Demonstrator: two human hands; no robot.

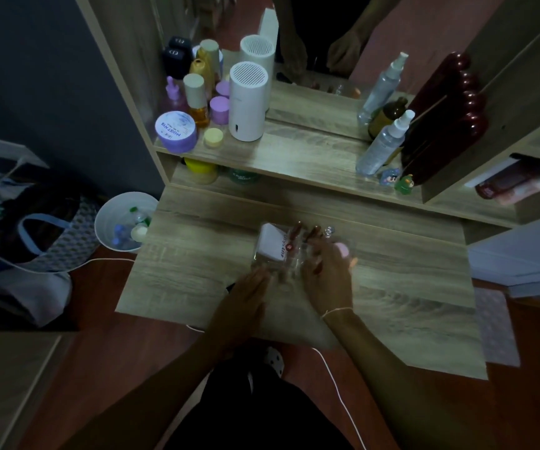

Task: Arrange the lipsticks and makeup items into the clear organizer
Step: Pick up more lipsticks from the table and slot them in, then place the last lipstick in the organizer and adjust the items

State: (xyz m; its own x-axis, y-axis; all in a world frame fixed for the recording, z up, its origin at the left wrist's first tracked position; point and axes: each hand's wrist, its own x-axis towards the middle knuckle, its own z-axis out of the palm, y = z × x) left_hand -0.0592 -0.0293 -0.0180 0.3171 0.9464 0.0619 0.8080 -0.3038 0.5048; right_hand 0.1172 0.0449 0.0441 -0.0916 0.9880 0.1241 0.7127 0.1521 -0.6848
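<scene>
Organizer: clear organizer, near the middle of the tabletop, a little toward its back edge; walls faint in the dim light.
Contents: white box in the left part; two dark red lipsticks upright in the rear slots; a small clear bottle top just beside them.
Right hand: right hand over the organizer's right front part, fingers spread and curled down into it; blur hides whether anything is pinched, cannot tell.
Left hand: left hand against the organizer's near-left corner, fingers loosely apart, apparently steadying the wall; grip not clear.
Pink item: pink rounded item just beyond the right hand's knuckles, at the organizer's right side; inside or outside its wall, cannot tell.
Key relation: the open slots lie directly under and ahead of the right hand, which is the nearer; lipstick axes stand vertical.
Obstacles: the standing lipsticks could tip if brushed.
Surroundings: white cylinder, purple jar and spray bottle on the shelf behind, well apart.
</scene>
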